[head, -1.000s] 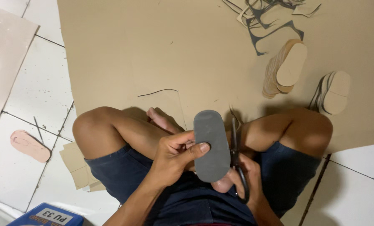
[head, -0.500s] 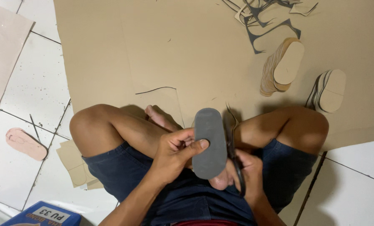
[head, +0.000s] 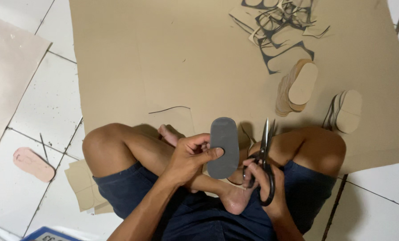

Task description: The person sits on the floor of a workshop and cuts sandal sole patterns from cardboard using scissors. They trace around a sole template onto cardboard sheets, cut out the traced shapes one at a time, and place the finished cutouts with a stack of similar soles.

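White tiled floor, big cardboard sheet [head: 164, 67] spread over it, legs crossed on top. Left hand [head: 188, 158] closed on a grey sole [head: 223, 147], thumb across its face, fingers behind, held upright above the lap. Right hand [head: 262, 185] curled through the loops of scissors [head: 264, 156], blades up and nearly closed. Looks light, thin and bendy; best pinched at the edge mid-length. Two sole stacks [head: 297, 87] nearby. Back of sole and left fingertips hidden; blue box at bottom edge cut off.

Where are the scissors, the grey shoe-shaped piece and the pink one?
scissors [head: 265, 157], head view, on the pivot.
grey sole piece [head: 224, 147], head view, on its flat middle.
pink sole piece [head: 32, 163], head view, on its middle.
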`<state>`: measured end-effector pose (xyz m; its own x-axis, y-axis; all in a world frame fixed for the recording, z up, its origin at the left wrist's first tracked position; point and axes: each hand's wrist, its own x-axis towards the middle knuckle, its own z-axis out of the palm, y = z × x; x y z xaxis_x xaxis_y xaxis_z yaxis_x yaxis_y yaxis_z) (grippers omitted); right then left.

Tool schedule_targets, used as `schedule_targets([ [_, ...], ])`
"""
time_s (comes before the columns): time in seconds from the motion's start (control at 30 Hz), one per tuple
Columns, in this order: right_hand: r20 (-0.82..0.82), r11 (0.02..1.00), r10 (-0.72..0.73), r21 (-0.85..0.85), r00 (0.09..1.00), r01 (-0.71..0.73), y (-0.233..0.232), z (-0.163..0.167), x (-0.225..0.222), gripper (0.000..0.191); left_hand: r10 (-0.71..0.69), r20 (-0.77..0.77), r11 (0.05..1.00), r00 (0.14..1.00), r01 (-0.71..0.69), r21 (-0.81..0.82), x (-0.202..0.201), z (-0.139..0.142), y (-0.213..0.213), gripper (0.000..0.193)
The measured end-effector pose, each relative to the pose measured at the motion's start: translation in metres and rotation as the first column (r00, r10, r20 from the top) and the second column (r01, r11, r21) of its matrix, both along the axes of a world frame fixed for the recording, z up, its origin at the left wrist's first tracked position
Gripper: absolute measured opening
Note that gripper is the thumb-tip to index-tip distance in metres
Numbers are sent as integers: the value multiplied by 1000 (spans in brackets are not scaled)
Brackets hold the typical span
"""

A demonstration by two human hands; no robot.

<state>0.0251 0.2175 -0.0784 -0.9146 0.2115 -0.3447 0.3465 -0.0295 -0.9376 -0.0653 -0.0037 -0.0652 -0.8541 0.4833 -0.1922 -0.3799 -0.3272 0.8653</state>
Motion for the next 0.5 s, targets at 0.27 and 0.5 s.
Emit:
schedule_targets([
  [0.27, 52, 485, -112, -869, 992, 100, 4, -39, 12, 17, -31, 375, 996, 927, -2, 87, 6, 17, 58, 37],
  [0.5, 98, 525, -112, -839, 989, 142, 17, -45, 29, 32, -29, 71, 1000, 997, 29, -8, 7, 41, 99, 16],
])
